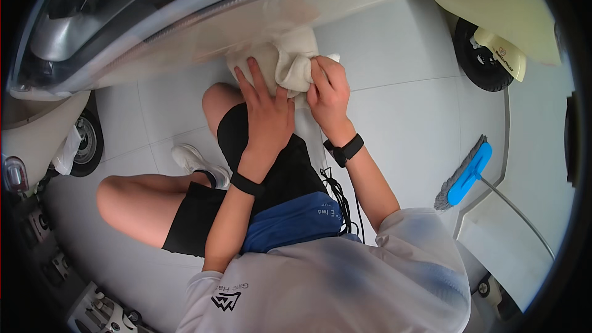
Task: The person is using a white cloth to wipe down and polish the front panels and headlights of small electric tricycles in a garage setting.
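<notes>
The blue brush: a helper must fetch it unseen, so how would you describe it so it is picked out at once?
Look on the pale tiled floor to the person's right, beside the raised white step. The brush lies there with a bright blue head, grey bristles and a thin metal handle. Nothing else nearby is blue.

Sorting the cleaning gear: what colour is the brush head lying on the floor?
Bright blue, with grey bristles: the brush, clearest in the head view.
</notes>
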The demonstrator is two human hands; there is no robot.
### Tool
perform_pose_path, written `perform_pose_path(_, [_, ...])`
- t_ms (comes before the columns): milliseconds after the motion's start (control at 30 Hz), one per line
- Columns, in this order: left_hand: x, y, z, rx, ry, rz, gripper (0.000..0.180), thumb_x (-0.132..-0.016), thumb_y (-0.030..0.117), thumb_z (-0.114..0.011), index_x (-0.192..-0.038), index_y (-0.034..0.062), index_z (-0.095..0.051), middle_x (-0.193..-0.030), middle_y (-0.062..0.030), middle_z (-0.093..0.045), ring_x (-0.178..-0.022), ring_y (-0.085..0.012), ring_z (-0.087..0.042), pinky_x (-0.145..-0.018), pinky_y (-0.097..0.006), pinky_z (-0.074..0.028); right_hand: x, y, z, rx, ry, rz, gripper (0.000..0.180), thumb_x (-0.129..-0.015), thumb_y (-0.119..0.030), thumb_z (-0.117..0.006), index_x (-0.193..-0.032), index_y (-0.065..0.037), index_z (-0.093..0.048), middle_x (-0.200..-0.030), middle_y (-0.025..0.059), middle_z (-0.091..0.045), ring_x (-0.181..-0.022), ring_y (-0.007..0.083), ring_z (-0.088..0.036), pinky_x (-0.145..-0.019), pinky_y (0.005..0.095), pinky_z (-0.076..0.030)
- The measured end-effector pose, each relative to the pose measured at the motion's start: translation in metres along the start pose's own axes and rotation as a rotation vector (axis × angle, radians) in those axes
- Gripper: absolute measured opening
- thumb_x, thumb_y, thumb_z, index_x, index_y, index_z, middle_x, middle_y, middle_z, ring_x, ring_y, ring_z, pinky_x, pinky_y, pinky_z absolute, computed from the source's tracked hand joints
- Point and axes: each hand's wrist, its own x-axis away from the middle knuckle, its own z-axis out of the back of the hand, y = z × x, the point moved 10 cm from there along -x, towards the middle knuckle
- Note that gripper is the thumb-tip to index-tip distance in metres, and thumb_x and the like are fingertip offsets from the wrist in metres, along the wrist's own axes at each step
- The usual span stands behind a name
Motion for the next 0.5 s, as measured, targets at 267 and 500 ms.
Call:
perform_pose_path(267, [0.003,-0.002,-0.011,-0.054,-0.022,0.012,0.071,-0.092,0.009,-0.063,-0.15,-0.0025,-0.024,-0.156,-0.0506,-0.001,-0.137,-0.0785,-0.006,-0.109,-0.079,-0.022,0.009,0.002,0.0,0.017,-0.023,0.017,0.039,-0.072,0.011,-0.066,-0.11,0.003,-0.071,-0.113,0.0147,-0.068,-0.104,0.0345,-0.065,-0.09,0.0418,-0.054])
perform_pose_path(500, [0.003,-0.001,-0.006,-0.004,0.023,-0.016,0.062,-0.093,0.01,-0.06,-0.144,-0.0061,-0.027,-0.156,-0.05,-0.001,-0.136,-0.0791,-0.006,-0.11,-0.08,-0.02,0.021,0.008,0.001,0.031,-0.048,-0.007,0.039,-0.072,0.011,-0.067,-0.111,0.003,-0.071,-0.113,0.0149,-0.068,-0.103,0.0348,-0.065,-0.09,0.0419,-0.053])
